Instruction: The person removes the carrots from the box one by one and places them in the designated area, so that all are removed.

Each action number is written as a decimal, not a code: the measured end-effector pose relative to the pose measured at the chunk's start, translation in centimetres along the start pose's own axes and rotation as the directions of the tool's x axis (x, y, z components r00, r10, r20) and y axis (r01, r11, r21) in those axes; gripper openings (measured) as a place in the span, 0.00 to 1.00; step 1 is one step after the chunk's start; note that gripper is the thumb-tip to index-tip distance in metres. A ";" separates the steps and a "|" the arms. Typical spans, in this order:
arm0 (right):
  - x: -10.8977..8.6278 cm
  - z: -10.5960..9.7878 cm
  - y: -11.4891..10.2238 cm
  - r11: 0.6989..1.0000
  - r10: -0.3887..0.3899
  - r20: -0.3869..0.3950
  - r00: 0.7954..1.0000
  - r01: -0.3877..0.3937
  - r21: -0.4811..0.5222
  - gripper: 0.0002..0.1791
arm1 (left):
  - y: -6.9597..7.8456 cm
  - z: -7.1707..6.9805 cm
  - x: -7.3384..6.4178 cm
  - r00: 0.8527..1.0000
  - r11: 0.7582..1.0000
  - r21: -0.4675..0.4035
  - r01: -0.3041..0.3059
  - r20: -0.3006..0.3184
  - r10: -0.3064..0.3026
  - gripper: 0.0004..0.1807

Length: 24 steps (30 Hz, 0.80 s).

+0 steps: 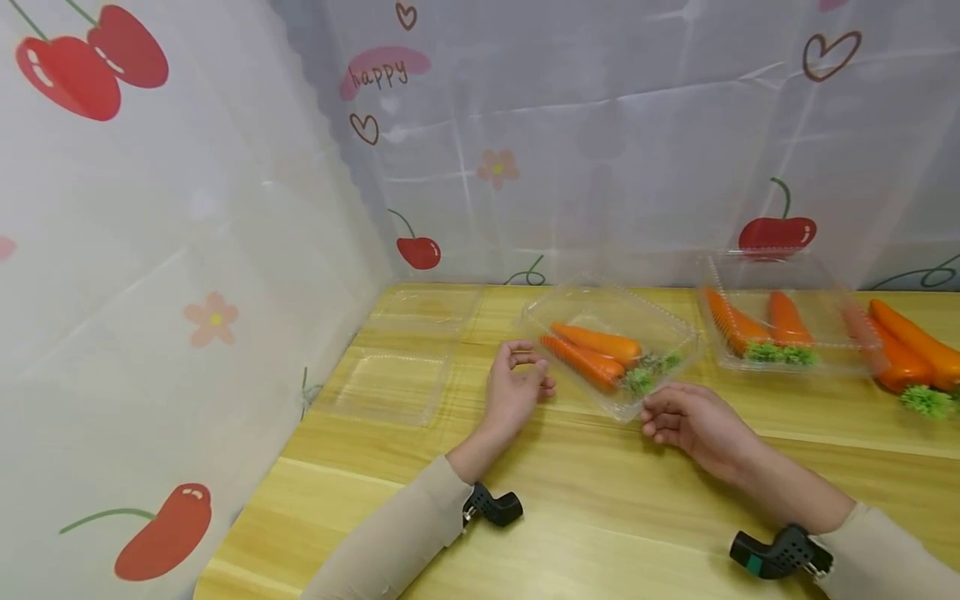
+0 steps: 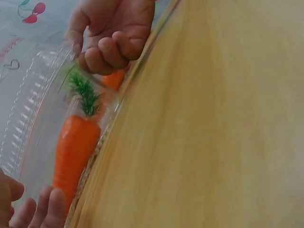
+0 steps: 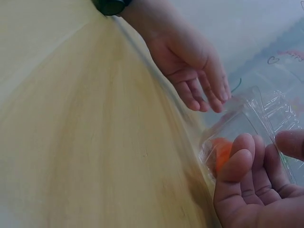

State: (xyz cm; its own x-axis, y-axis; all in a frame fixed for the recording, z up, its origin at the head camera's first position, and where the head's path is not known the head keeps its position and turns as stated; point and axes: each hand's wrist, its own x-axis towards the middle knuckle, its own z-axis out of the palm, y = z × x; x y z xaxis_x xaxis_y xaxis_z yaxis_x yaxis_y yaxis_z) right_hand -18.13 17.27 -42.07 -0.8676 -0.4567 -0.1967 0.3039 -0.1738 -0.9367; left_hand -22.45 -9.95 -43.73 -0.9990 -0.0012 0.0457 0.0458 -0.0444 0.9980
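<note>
A clear plastic clamshell box [image 1: 551, 310] sits turned at an angle on the table, with two orange carrots [image 1: 600, 342] with green leafy tops inside it. At its near right corner my right hand [image 1: 697, 425] pinches the edge between thumb and fingers. My left hand [image 1: 513, 387] is by the box's left side, fingers loosely bent and holding nothing. In the right wrist view, the left hand [image 3: 190, 61] appears just apart from the box [image 3: 247, 116]. The left wrist view shows a carrot [image 2: 76, 152] through the plastic, below the right hand [image 2: 114, 38].
Another clear box [image 1: 836, 321] with two carrots stands at the back right. Loose carrots [image 1: 911, 342] lie beyond it at the right edge. An unfolded clear box [image 1: 390, 383] lies at the left. A printed sheet [image 1: 600, 167] covers the walls behind the wooden table [image 1: 600, 517].
</note>
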 end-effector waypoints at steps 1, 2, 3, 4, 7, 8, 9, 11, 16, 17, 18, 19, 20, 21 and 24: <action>-0.1 -0.1 0.0 1.000 0.000 0.005 1.000 0.000 -0.003 0.12 | -0.1 -0.2 0.1 1.000 0.999 0.033 -0.016 -0.001 0.016 0.19; -0.1 -0.2 0.0 1.000 -0.002 0.012 1.000 0.002 -0.008 0.12 | -0.2 -0.4 0.1 0.999 0.997 0.071 -0.032 0.002 0.032 0.20; -0.2 -0.3 0.0 1.000 -0.003 0.021 1.000 0.003 -0.012 0.13 | -0.3 -0.6 0.2 0.999 0.994 0.103 -0.045 0.003 0.045 0.20; -0.2 -0.5 0.0 1.000 -0.006 0.031 1.000 0.007 -0.016 0.13 | -0.3 -0.8 0.2 0.999 0.990 0.129 -0.052 0.006 0.052 0.21; -0.3 -0.9 -0.1 1.000 -0.017 0.067 0.998 0.018 -0.018 0.14 | -0.3 -1.2 0.4 0.999 0.986 0.158 -0.050 0.005 0.050 0.25; -0.3 -1.1 -0.1 1.000 -0.020 0.080 0.997 0.022 -0.016 0.14 | -0.3 -1.4 0.5 0.999 0.988 0.150 -0.041 0.002 0.041 0.27; -0.4 -1.2 -0.1 1.000 -0.023 0.092 0.996 0.024 -0.013 0.14 | -0.3 -1.5 0.6 1.000 0.991 0.131 -0.026 -0.001 0.027 0.29; -0.5 -1.6 -0.1 1.000 -0.024 0.112 0.993 0.025 -0.006 0.15 | -0.3 -1.7 0.7 1.000 0.997 0.079 0.003 -0.006 -0.003 0.33; -0.7 -2.3 0.0 0.999 -0.031 0.166 0.986 0.033 -0.008 0.17 | -0.2 -2.3 0.5 1.000 1.000 0.002 0.020 0.008 -0.020 0.38; -0.8 -2.5 0.0 0.999 -0.035 0.179 0.983 0.037 -0.009 0.17 | -0.2 -2.4 0.4 1.000 1.000 0.000 0.013 0.014 -0.013 0.37; -0.8 -2.7 0.0 0.999 -0.040 0.192 0.981 0.043 -0.013 0.18 | -0.3 -2.5 0.4 1.000 1.000 0.002 0.002 0.022 -0.002 0.35; -0.8 -2.9 0.0 0.999 -0.044 0.204 0.978 0.048 -0.015 0.19 | -0.3 -2.7 0.2 0.999 1.000 0.004 -0.011 0.030 0.011 0.33; -0.9 -3.1 0.0 0.998 -0.048 0.216 0.975 0.053 -0.016 0.19 | -0.3 -2.8 0.1 0.999 1.000 0.008 -0.024 0.035 0.024 0.31; -0.9 -3.3 0.0 0.998 -0.055 0.227 0.972 0.060 -0.018 0.20 | -0.3 -3.0 0.0 0.998 0.999 0.014 -0.038 0.040 0.038 0.28; -1.2 -4.1 0.1 0.997 -0.071 0.247 0.967 0.078 -0.022 0.21 | -0.3 -3.6 -0.5 0.995 0.996 0.033 -0.081 0.055 0.079 0.21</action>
State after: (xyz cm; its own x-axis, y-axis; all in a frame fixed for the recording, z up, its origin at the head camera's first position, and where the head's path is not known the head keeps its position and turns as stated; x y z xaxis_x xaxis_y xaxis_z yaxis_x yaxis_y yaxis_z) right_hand -18.68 21.39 -43.15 -0.7630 -0.6442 -0.0526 0.2263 -0.1900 -0.9553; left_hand -21.92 -13.48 -44.20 -0.9906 0.0501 0.1271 0.1267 -0.0109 0.9919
